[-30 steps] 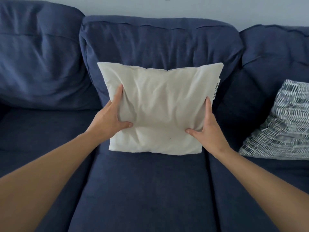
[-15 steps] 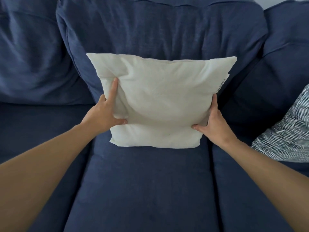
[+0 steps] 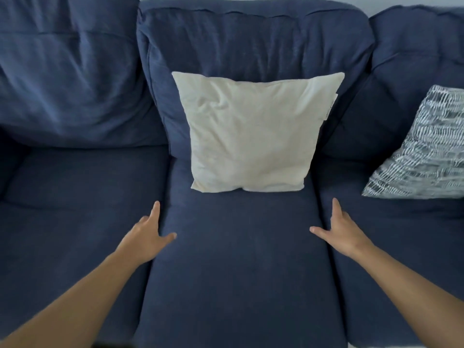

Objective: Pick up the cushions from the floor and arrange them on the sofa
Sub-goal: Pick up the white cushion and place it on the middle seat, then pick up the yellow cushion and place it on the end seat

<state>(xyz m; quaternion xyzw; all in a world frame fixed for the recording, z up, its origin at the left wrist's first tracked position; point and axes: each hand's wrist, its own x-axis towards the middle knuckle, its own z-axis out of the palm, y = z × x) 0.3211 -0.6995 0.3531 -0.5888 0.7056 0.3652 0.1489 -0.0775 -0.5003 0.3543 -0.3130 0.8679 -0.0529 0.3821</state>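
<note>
A dark blue sofa [image 3: 236, 285] fills nearly everything in front of me, three seat cushions wide with three plump back cushions, and a thin strip of pale wall [image 3: 364, 6] shows above its top edge. On the middle seat stands the cream cushion [image 3: 253, 136], upright and leaning against the middle back cushion, its lower edge resting on the seat and a small label hanging from its right side. On the right seat a patterned cushion [image 3: 424, 151] in grey and white leans tilted, cut off by the edge of view. The left seat lies bare, and the front half of the middle seat is open between my arms. My left hand [image 3: 145, 234] and right hand [image 3: 344, 232] hover above the seams on either side of the middle seat, fingers spread, holding nothing, both apart from the cream cushion.
</note>
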